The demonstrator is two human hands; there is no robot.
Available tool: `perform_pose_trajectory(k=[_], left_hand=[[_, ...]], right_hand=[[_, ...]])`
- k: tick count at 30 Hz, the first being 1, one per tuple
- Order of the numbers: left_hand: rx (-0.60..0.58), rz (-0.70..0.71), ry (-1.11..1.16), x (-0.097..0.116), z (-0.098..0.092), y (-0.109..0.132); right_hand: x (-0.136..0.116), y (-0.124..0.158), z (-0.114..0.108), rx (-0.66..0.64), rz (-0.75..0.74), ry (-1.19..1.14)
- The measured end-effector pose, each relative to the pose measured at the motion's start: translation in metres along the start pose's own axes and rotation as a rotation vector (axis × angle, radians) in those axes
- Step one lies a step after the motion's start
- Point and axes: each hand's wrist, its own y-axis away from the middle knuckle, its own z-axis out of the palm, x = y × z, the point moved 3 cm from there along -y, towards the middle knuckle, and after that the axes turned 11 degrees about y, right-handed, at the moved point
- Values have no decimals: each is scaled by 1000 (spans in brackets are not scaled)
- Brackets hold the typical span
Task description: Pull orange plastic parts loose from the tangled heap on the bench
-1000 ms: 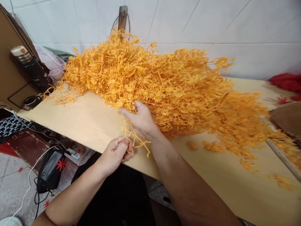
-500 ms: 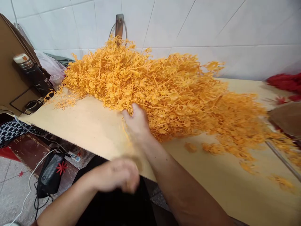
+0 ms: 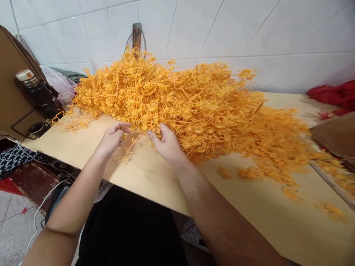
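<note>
A large heap of orange plastic flower sprays, thin-branched with small star-shaped blooms, lies across the table. At its front edge, my right hand has thumb and fingers around some of the sprays; its fingertips are partly hidden among them. A loose orange sprig hangs down between my two hands, its upper end close to my right thumb. My left hand is just left of that sprig, palm inward, fingers loosely bent and apart, the tips by the heap's lower edge.
The pale board table meets a white tiled wall. At left stand a dark thermos, a dark mug and a cardboard box. Red flower pieces and a brown box are at right. Loose orange bits lie in front.
My left hand has risen from below the table edge to the front of the heap, its fingers opening. My right hand has stayed at nearly the same spot.
</note>
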Motion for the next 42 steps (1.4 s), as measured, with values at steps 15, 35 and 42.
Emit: perform_pose_trajectory(k=[15, 35, 42], left_hand=[[-48, -91, 176, -24, 32, -33], [-143, 297, -222, -28, 35, -30], [-238, 453, -739, -27, 36, 2]], right_hand=[[-8, 0, 1, 10, -16, -124], [-5, 2, 3, -30, 26, -148], [0, -2, 1, 38, 94, -4]])
